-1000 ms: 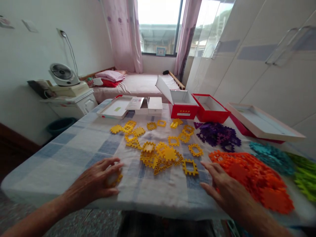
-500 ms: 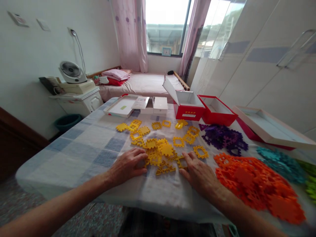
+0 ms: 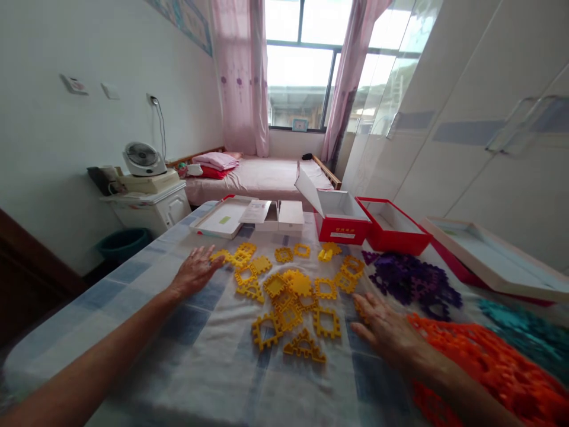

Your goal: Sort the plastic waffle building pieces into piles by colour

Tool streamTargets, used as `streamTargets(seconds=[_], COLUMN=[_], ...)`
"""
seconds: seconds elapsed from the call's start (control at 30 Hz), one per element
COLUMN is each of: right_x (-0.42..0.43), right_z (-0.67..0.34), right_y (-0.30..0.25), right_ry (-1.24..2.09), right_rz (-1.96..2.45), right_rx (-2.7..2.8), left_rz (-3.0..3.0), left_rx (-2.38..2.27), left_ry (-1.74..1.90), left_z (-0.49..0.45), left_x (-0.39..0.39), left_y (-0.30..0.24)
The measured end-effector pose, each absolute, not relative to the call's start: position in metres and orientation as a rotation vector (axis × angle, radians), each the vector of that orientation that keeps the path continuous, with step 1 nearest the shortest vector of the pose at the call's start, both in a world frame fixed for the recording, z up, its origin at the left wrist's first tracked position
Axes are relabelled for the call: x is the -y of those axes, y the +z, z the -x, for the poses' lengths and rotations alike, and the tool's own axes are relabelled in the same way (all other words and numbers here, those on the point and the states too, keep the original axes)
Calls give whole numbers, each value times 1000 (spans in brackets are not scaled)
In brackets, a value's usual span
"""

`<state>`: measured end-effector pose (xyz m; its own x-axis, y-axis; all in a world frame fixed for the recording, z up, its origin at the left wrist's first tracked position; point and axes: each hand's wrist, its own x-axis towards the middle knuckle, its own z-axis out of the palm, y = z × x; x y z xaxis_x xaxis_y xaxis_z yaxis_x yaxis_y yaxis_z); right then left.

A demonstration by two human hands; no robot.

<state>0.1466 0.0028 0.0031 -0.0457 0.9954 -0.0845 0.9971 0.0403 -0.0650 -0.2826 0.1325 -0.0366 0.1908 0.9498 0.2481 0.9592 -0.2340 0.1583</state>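
Observation:
Yellow interlocking plastic pieces [image 3: 288, 314], some square with open middles and some triangular, lie in a loose heap on the checked tablecloth [image 3: 213, 350]. My left hand [image 3: 195, 271] is spread at the heap's far left, its fingertips by a yellow piece [image 3: 221, 255]. On the right side my right hand [image 3: 377, 314] rests low with fingers extended, partly covering another yellow piece [image 3: 359, 305]. A yellow triangle piece [image 3: 304, 347] lies nearest me, and a square frame piece [image 3: 326, 323] sits between the heap and my right hand.
Purple pieces [image 3: 409, 281], orange pieces [image 3: 493, 350] and teal pieces [image 3: 524, 323] are piled on the right. Behind stand a red box with raised lid [image 3: 342, 230], a red tray [image 3: 391, 237], a white box lid [image 3: 224, 219] and a large pale lid [image 3: 498, 255].
My hands have moved apart from the near side of the heap, the left one outward and farther away, the right one rightward. The nearest yellow pieces lie more spread out. The view has tilted up.

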Motion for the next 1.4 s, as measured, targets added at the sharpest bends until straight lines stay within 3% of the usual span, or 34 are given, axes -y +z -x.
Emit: streamTargets(seconds=[0.23,0.33,0.43,0.63,0.83,1.03,1.23,1.4], right_x=[0,-32,-73,-105,-94,-151,-174,-152], right_z=[-126,-134,-148,-152,-140,-139,-118,-94], right_y=[23,31,27,7,21,26,9,22], right_ry=[-640,-468,-318,-345,-546,-318,-580,-916], right_rz=[-1922,-2092,-2289,-2296,-2036,-2404,-2247,-1873], right_rx=[-2558,-2532,-2290,-2217,-2522,-2225,-2402,-2701], left_rz=[2688,2661,2577,2709,2921,2998,3169,3361], left_rx=[1842,1886,1880,1836,1820,1905,1840,1680], left_ry=[-581,-797,-782,-719,-892,-1073,-923,-873], left_z=[235,229,236,218,187,186,154,123], left_x=[-118,-124,-150,-175,-153,-177,-187,-174], left_y=[-35,-25,-30,-53,-36,-28,-25,-1])
